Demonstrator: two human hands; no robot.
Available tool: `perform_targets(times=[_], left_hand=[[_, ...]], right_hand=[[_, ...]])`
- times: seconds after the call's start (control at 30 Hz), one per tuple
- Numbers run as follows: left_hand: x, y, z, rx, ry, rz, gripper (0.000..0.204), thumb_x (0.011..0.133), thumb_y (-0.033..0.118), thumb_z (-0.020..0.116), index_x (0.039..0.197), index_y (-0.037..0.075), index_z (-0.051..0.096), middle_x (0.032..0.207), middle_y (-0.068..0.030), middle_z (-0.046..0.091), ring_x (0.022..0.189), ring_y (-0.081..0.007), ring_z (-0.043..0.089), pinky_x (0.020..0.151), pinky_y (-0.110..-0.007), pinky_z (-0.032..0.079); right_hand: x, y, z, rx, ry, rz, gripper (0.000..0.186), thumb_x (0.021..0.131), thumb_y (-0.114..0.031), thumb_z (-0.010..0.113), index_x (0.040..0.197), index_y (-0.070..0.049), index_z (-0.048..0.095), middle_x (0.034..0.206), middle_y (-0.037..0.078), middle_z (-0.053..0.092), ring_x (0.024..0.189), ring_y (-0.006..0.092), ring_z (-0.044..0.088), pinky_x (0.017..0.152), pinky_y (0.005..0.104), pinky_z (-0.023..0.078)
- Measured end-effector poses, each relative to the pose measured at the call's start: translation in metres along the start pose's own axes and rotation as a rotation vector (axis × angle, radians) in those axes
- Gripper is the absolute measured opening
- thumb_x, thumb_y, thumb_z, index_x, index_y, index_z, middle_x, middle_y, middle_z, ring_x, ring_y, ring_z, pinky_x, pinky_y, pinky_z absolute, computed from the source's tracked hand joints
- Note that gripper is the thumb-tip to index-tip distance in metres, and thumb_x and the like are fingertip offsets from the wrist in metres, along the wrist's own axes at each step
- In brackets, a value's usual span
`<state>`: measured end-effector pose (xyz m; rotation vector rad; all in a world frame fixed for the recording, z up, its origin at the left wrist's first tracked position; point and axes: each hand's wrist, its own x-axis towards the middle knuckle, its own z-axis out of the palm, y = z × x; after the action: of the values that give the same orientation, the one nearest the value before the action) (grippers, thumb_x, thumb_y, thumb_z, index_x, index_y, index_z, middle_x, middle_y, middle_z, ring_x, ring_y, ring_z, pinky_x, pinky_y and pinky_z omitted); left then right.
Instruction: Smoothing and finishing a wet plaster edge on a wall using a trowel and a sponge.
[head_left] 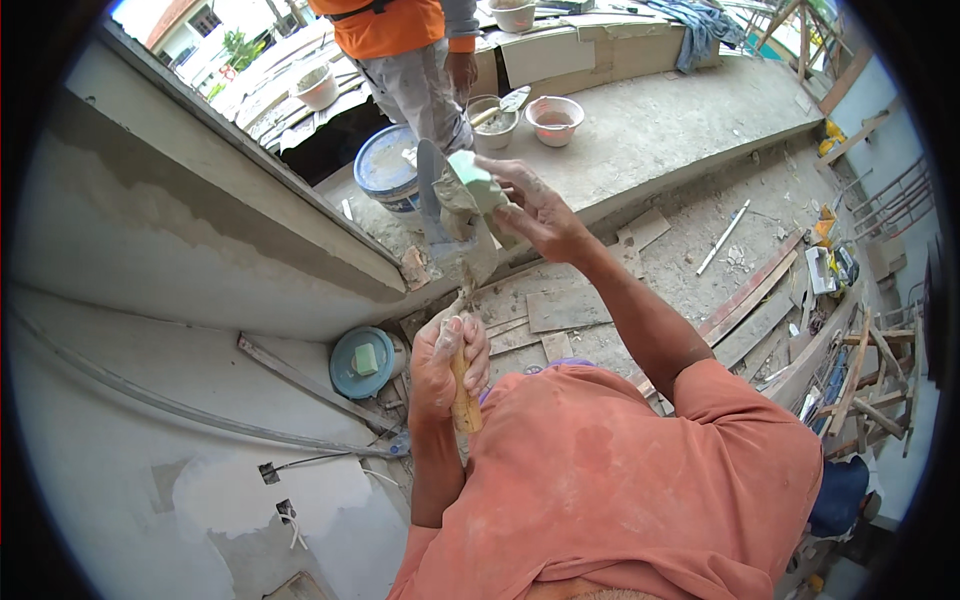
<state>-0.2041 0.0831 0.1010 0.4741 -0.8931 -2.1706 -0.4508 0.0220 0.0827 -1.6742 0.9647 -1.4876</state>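
Note:
In front of me, my left hand [449, 362] is closed round the wooden handle [465, 402] of a trowel. Its blade [482, 262] points up and away, smeared with wet grey mortar [458, 208]. My right hand [540, 212] grips a pale green sponge [466, 168] between thumb and fingers. The sponge is right by the mortar at the top of the blade; whether they touch I cannot tell. A similar pale green block [366, 359] lies on a round blue-grey lid or basin [345, 380] left of my left hand.
Across the ledge, a person in an orange top [385, 30] stands beside a blue-and-white bucket [385, 165]. Two tubs [553, 120] stand nearby, one with a trowel [500, 108] across it. Planks [755, 290] and rubble cover the floor at right. A plastered wall [200, 220] rises at left.

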Motion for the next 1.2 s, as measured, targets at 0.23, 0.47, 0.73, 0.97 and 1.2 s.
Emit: perform_targets(times=[0.23, 0.47, 0.73, 0.97, 1.2], left_hand=[[0.003, -0.003, -0.009, -0.029, 0.083, 0.007, 0.028, 0.104, 0.027, 0.051, 0.088, 0.004, 0.046, 0.071, -0.0032, 0.043, 0.044, -0.0080, 0.041, 0.036, -0.021, 0.037], [-0.001, -0.001, -0.024, -0.041, -0.064, 0.044, 0.031, 0.104, 0.028, 0.049, 0.088, 0.002, 0.043, 0.073, -0.0044, 0.040, 0.046, -0.0100, 0.041, 0.037, -0.024, 0.040], [0.013, -0.015, -0.041, -0.052, 0.010, -0.053, 0.027, 0.105, 0.026, 0.047, 0.090, 0.003, 0.043, 0.074, -0.0050, 0.040, 0.048, -0.0112, 0.042, 0.038, -0.025, 0.040], [0.005, -0.012, -0.052, -0.105, -0.103, -0.005, 0.028, 0.104, 0.026, 0.049, 0.091, 0.002, 0.044, 0.075, -0.0050, 0.043, 0.048, -0.0102, 0.043, 0.039, -0.026, 0.044], [-0.007, -0.010, -0.096, -0.015, 0.012, 0.125, 0.024, 0.101, 0.016, 0.056, 0.086, 0.003, 0.043, 0.072, -0.0028, 0.044, 0.049, -0.0079, 0.044, 0.039, -0.025, 0.044]], right_hand=[[0.009, -0.021, 0.019, 0.306, 0.114, 0.013, 0.056, 0.100, -0.009, 0.053, 0.152, -0.008, 0.033, 0.134, 0.010, 0.048, 0.116, 0.0175, 0.052, 0.101, 0.0337, 0.041], [-0.028, 0.020, 0.001, -0.341, -0.047, 0.008, 0.056, 0.095, -0.012, 0.059, 0.148, -0.006, 0.040, 0.140, 0.015, 0.046, 0.129, 0.0254, 0.046, 0.111, 0.0365, 0.034], [0.000, -0.024, 0.019, 0.010, 0.227, -0.094, 0.051, 0.100, -0.017, 0.054, 0.147, -0.005, 0.041, 0.138, 0.016, 0.047, 0.129, 0.0245, 0.045, 0.109, 0.0367, 0.035], [-0.079, 0.067, 0.011, -0.356, 0.047, 0.188, 0.051, 0.097, -0.023, 0.058, 0.144, -0.005, 0.046, 0.126, 0.018, 0.054, 0.115, 0.0272, 0.053, 0.102, 0.0380, 0.040], [-0.169, 0.141, -0.001, 0.384, 0.727, 0.747, 0.040, 0.103, -0.029, 0.046, 0.132, -0.002, 0.053, 0.120, 0.008, 0.059, 0.108, 0.0179, 0.053, 0.095, 0.0325, 0.042]])
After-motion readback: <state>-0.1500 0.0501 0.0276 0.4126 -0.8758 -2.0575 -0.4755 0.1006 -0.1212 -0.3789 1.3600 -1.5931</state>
